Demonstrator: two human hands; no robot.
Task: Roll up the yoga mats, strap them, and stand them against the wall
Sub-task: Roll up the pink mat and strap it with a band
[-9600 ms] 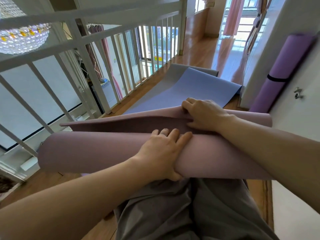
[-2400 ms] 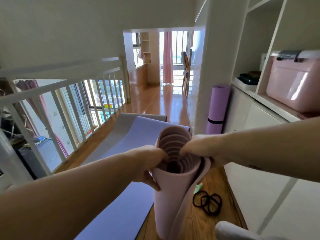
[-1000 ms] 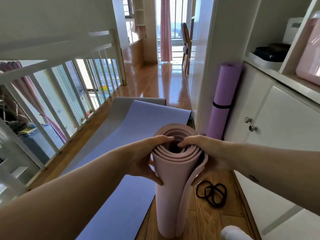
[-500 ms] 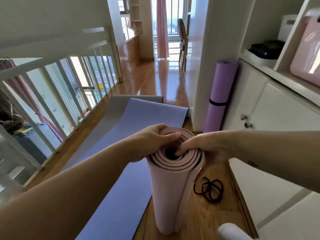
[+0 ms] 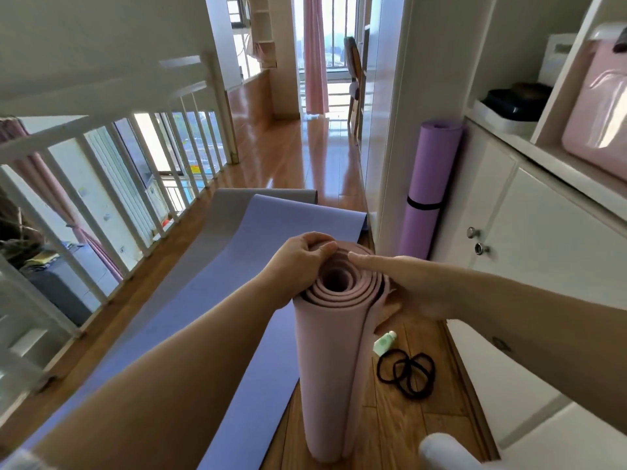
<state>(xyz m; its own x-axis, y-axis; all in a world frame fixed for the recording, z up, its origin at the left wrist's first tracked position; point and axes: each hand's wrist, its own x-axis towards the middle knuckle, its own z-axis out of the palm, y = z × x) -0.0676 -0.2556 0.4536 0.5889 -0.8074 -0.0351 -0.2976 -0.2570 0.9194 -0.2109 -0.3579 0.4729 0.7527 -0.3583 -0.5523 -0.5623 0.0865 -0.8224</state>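
Note:
A rolled pink yoga mat [image 5: 330, 374] stands on end on the wood floor in front of me. My left hand [image 5: 298, 262] grips its top rim on the left, fingers curled over the outer layers. My right hand [image 5: 403, 283] rests flat against the top right side of the roll, fingers stretched over the rim. A blue mat [image 5: 217, 317] lies flat, unrolled, overlapping a grey mat [image 5: 220, 218] further left. A purple rolled mat [image 5: 427, 188] with a black strap around it leans upright against the white wall corner. Black elastic straps [image 5: 407, 371] lie on the floor beside the pink roll.
A white railing [image 5: 112, 184] borders the left side. White cabinets [image 5: 529, 252] with knobs and shelves line the right; a pink case [image 5: 600, 106] sits on a shelf. A small green tube [image 5: 385, 342] lies by the straps. My white-socked foot [image 5: 448, 452] is at the bottom.
The pink mat went from lying across my lap to standing on end. In the last second my right fingers left the roll's core and spread flat along its rim; my left hand stayed on top.

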